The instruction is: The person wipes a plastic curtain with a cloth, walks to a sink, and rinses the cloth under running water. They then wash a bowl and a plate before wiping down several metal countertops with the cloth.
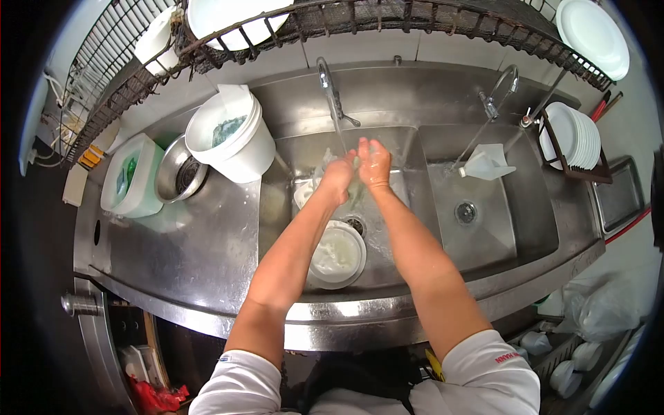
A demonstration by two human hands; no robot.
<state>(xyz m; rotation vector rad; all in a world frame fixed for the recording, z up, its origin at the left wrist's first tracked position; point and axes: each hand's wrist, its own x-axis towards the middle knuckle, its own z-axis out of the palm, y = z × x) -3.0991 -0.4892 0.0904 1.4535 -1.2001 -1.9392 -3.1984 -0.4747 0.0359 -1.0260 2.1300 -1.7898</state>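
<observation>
Under the running left faucet (328,86), both my hands are close together over the left sink basin (394,228). My left hand (337,177) is curled, with something pale and glossy beside its fingers that I cannot make out. Facing it, my right hand (374,164) is wet, with its fingers stretched out and its palm showing. A blurred, pale green streak runs between the two hands, cloth or water. Below them in the basin stands a white bowl (337,252) with cloudy water, near the drain (355,225). Another white dish (303,194) is partly hidden behind my left wrist.
Left on the counter are a white bucket (238,149), a steel bowl (166,181) and a pale green tub (142,187). The right basin (487,235) holds a cut plastic jug (487,164) under a running faucet (508,86). Plates (577,138) stand in a rack. A wire shelf (373,17) hangs above.
</observation>
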